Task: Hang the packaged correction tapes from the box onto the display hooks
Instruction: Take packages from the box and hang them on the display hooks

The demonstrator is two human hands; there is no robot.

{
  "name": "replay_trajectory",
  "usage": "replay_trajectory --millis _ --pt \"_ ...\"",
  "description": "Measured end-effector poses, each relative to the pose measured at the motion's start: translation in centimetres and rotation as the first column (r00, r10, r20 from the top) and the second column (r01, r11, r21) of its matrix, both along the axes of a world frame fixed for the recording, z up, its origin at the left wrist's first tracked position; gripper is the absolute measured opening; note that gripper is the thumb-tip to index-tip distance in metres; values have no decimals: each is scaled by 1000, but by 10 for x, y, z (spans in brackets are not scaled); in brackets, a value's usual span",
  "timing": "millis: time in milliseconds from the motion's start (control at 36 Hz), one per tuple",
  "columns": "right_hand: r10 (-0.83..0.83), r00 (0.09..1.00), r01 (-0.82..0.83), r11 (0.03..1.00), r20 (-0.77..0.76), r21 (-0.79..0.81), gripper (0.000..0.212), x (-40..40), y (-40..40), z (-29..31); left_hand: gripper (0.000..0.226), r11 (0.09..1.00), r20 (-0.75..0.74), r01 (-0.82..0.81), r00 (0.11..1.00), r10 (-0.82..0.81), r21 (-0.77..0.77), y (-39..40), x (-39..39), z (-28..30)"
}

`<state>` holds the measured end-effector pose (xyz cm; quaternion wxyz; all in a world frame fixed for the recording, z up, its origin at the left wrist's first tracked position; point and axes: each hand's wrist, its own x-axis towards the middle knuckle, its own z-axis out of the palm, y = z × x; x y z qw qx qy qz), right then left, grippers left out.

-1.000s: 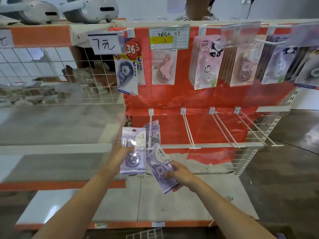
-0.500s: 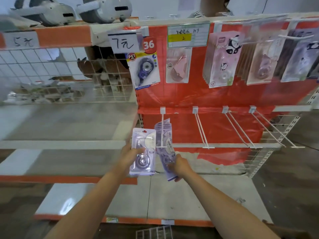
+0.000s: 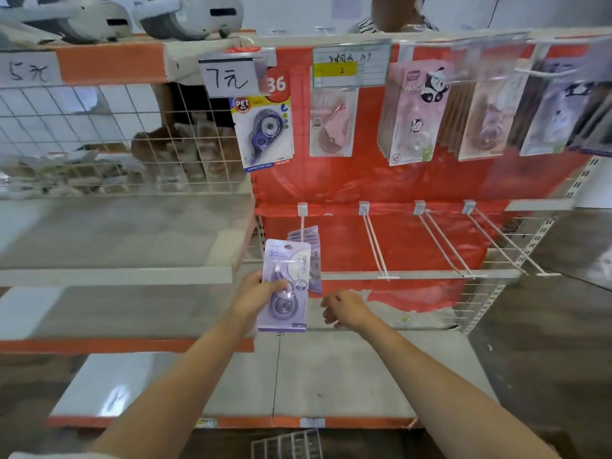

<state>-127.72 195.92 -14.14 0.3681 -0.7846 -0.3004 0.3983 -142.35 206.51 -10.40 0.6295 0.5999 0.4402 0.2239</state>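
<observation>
Left hand [image 3: 256, 293] grasps one lilac packaged correction tape [image 3: 285, 286] by its left edge, thumb across the front, card upright, just in front of the lower-row display hook [image 3: 302, 223] at 12 o'clock from the hand. A stack of matching packs [image 3: 313, 240] hangs on that hook, partly hidden behind the held card. Right hand [image 3: 346, 309] is released, fingers loosely curled, holding nothing, at 3 o'clock from the held pack and near it. Three bare hooks [image 3: 374, 241] stand at 3 o'clock from the stack.
</observation>
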Motion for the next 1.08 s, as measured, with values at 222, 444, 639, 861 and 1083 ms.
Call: replay_trajectory --millis 222,444,639,861,1083 --pt "66 955 30 948 -290 316 19 -4 -27 13 24 999 23 10 1000 -11 37 -23 46 -11" --pt "-116 927 210 948 -356 240 31 9 -48 6 19 797 -415 444 868 -271 408 -33 50 -19" --pt "-123 958 157 981 -258 114 26 14 -56 -4 21 514 -722 728 638 -267 454 -24 30 -36" --pt "63 981 -56 997 -182 45 37 -2 -35 -12 19 618 -704 639 685 -186 458 -9 5 -35" --pt "4 994 -12 997 -113 -70 48 -10 -6 -21 23 710 -657 510 748 -89 485 1 -9 -35"
